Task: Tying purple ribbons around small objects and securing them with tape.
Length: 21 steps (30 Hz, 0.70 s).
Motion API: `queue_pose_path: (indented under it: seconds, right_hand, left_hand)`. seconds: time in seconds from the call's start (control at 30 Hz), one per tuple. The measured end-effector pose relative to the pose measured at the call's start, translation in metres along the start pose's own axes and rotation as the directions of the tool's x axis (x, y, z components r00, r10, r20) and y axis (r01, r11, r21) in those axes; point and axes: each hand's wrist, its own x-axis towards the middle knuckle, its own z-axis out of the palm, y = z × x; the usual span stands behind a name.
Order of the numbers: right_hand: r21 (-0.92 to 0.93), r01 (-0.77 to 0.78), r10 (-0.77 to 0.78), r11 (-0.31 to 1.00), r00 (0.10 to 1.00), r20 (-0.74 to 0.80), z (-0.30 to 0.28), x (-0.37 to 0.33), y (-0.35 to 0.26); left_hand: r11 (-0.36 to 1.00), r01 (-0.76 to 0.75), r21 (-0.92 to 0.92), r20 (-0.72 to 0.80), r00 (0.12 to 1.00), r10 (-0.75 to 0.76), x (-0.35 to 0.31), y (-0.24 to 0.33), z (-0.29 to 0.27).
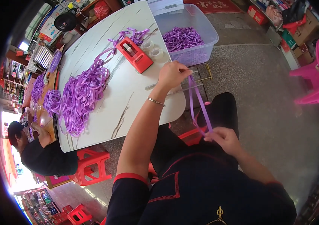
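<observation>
A purple ribbon (201, 101) hangs as a long loop between my hands, beyond the table's right edge. My left hand (173, 74), a bangle on its wrist, is closed in a pinch on the ribbon's upper end. Lower and to the right, my right hand (223, 139) has its fingers closed on the lower end. Thin metal rods (189, 88) stick out past the table edge beneath my left hand. A red tape dispenser (134, 55) stands farther back on the white table (129, 95), beside clear tape rolls (155, 53).
Purple ribbon lies in a large pile (81, 95) on the table's left. A clear plastic bin (206, 50) beyond the right edge holds many purple pieces. Pink chairs (317, 73) stand at the far right. Another person (47, 155) sits at the left near a red stool (90, 167).
</observation>
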Motion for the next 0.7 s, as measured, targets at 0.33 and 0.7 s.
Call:
queue_pose_path:
  seconds: [0.33,0.7]
  right_hand:
    - [-0.382,0.237,-0.180,0.893,0.967,0.179,-0.005,-0.060,-0.005]
    - [-0.313,0.135,-0.077,0.940,0.979,0.190,-0.007,-0.076,0.002]
  left_hand:
    - [1.000,-0.022,0.016,-0.004,1.000,0.022,0.000,-0.003,0.003]
    - [0.998,-0.032,0.048,-0.026,0.999,0.034,-0.003,-0.003,0.003]
